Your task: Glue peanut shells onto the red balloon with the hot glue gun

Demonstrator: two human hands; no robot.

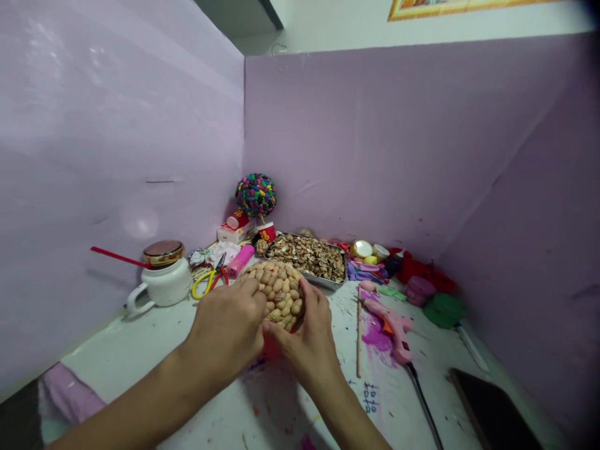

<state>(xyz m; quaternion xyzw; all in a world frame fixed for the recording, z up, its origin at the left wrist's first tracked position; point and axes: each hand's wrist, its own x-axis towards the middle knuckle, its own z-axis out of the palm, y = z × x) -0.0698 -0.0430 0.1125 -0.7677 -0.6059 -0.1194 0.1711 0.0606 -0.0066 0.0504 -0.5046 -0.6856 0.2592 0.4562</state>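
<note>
A round ball covered in whole peanuts (281,290), with red showing between and below them, is in front of me. My right hand (309,328) wraps its right side, thumb across the near face and fingers over the far edge. Against its left side rests my left hand (234,319), closed with the fingers curled in; its fingertips are hidden, and I cannot tell what is in them. Just behind the ball stands a metal tray (330,284) full of broken nut shells.
Left are a white mug (171,284) with a lidded jar and red stick, pliers (209,279) and a pink roll (240,260). A multicoloured ball (256,195) stands behind. Right lie a pink glue gun (394,325) with its cord, a thin wooden stick (359,337) and a dark phone-like slab (492,412).
</note>
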